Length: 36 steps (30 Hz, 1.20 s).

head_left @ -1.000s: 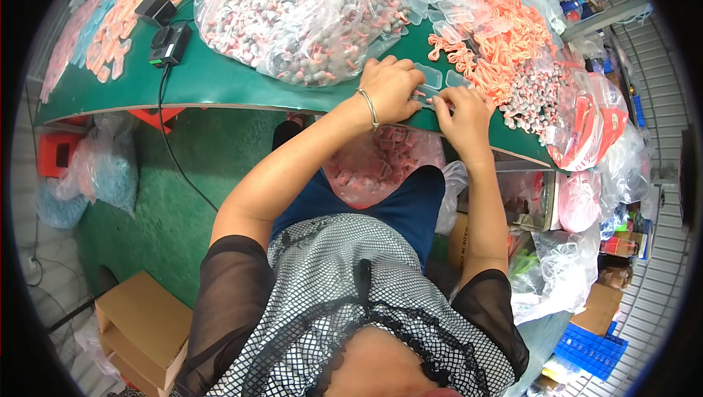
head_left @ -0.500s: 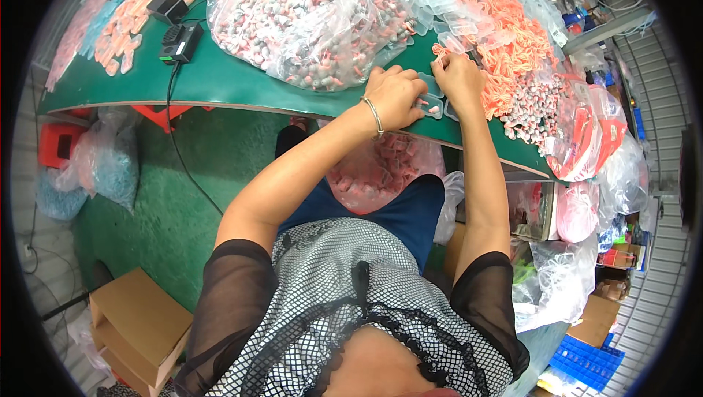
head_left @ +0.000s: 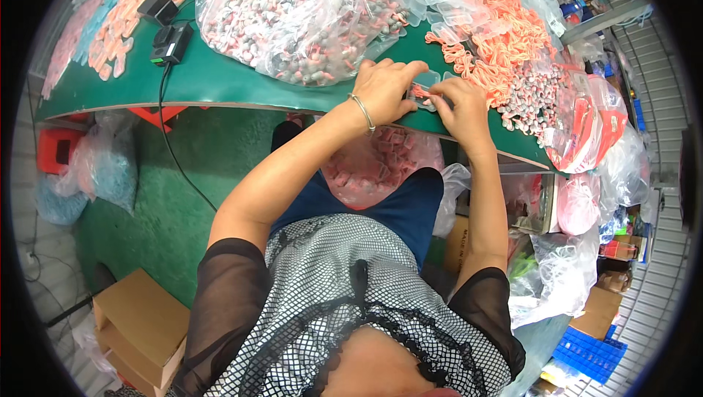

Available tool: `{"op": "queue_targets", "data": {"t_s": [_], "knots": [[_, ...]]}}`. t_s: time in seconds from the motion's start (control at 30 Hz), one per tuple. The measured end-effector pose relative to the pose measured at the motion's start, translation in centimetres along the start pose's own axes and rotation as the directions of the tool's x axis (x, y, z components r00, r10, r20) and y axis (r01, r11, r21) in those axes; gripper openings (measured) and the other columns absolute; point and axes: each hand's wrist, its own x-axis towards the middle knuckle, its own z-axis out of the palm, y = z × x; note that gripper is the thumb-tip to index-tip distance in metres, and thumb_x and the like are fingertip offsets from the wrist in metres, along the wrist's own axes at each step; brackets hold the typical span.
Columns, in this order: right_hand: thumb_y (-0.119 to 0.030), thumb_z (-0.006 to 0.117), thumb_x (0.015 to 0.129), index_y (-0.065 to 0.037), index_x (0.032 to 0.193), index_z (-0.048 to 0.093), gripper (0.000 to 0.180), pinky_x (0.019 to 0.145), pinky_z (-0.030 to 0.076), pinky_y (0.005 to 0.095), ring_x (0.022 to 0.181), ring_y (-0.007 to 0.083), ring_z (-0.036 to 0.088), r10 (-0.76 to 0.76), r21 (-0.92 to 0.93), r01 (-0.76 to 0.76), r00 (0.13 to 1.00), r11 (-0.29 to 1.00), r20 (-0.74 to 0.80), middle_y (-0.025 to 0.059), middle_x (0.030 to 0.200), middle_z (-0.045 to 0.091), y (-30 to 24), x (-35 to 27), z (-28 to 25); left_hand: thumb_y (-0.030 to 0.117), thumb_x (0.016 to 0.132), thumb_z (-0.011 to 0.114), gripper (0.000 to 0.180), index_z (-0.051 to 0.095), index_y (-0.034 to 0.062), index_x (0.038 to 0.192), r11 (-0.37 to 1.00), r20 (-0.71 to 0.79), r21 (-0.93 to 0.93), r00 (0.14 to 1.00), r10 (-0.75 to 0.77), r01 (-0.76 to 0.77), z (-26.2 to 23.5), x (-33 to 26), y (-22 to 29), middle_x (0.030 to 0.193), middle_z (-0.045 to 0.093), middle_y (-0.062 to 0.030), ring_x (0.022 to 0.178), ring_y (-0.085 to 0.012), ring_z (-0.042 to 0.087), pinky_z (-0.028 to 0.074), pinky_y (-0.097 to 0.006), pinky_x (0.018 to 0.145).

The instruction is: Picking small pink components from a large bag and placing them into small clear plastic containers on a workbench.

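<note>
left hand and right hand close together at the green surface edge, both pinching a small clear bag with pink pieces; big bag of pieces just behind; orange heap near the right hand

black adapters | cardboard box | blue crate | red stool

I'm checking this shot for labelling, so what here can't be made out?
Head view only:
- Small clear packet: mostly covered by the left hand and right hand; its contents are too small to tell.
- Big clear bag of small pieces: pieces too small, top cut by the rim.
- Right-side shelves: bent, blurred.
</note>
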Motion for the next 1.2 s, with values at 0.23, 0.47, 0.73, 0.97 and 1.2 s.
{"op": "queue_targets", "data": {"t_s": [0.23,0.47,0.73,0.97,1.2], "knots": [[-0.011,0.064,0.084,-0.011,0.098,0.069,0.015,0.085,0.041,0.0416,0.092,0.025,0.062,0.065,-0.003,-0.065,0.998,0.998,0.016,0.0048,0.091,0.065,0.2,-0.4,0.3,0.028,0.072,0.08,0.035,0.068,0.018,0.103,0.989,-0.01,0.123,0.997,0.08,-0.078,0.3,-0.3,-0.3,0.1,0.066,0.0016,0.097,-0.0219,0.06,0.039,-0.042,0.082],[-0.016,0.065,0.085,-0.01,0.101,0.068,0.018,0.087,0.038,0.0444,0.097,0.0256,0.06,0.123,-0.165,-0.108,0.989,0.98,0.08,0.0059,0.097,0.065,1.9,2.2,0.9,0.028,0.072,0.079,0.036,0.066,0.018,0.105,0.984,0.001,0.165,0.997,0.073,-0.072,0.1,-0.2,-0.3,0.099,0.066,0.0018,0.095,-0.0207,0.06,0.038,-0.042,0.08],[-0.017,0.072,0.079,-0.009,0.094,0.067,0.018,0.085,0.037,0.0403,0.083,0.0261,0.062,0.006,-0.001,-0.006,1.0,1.0,-0.012,0.0072,0.085,0.066,2.2,1.5,-0.3,0.026,0.072,0.08,0.051,0.06,0.0154,0.118,0.993,-0.199,0.105,0.977,0.075,-0.054,0.5,-0.2,0.4,0.1,0.065,0.0001,0.1,-0.0219,0.06,0.037,-0.044,0.083],[-0.017,0.075,0.075,-0.007,0.107,0.063,0.036,0.094,0.037,0.0417,0.1,0.0272,0.059,-0.145,-0.008,0.145,0.988,0.989,-0.055,0.0087,0.104,0.065,0.0,-1.1,0.0,0.028,0.078,0.075,0.034,0.066,0.0146,0.108,0.962,-0.034,0.217,0.984,0.176,-0.165,0.7,0.5,-0.5,0.1,0.065,-0.0018,0.099,-0.0202,0.061,0.038,-0.045,0.084],[-0.012,0.073,0.076,-0.008,0.101,0.065,0.026,0.092,0.037,0.0413,0.095,0.0248,0.06,-0.076,-0.049,0.07,0.99,0.996,-0.116,0.007,0.095,0.066,-0.1,-1.3,2.0,0.028,0.078,0.073,0.02,0.069,0.0148,0.093,0.894,-0.042,0.311,0.935,0.353,-0.323,0.7,1.3,-1.6,0.083,0.064,0.0002,0.083,-0.0192,0.063,0.039,-0.041,0.081]]}}
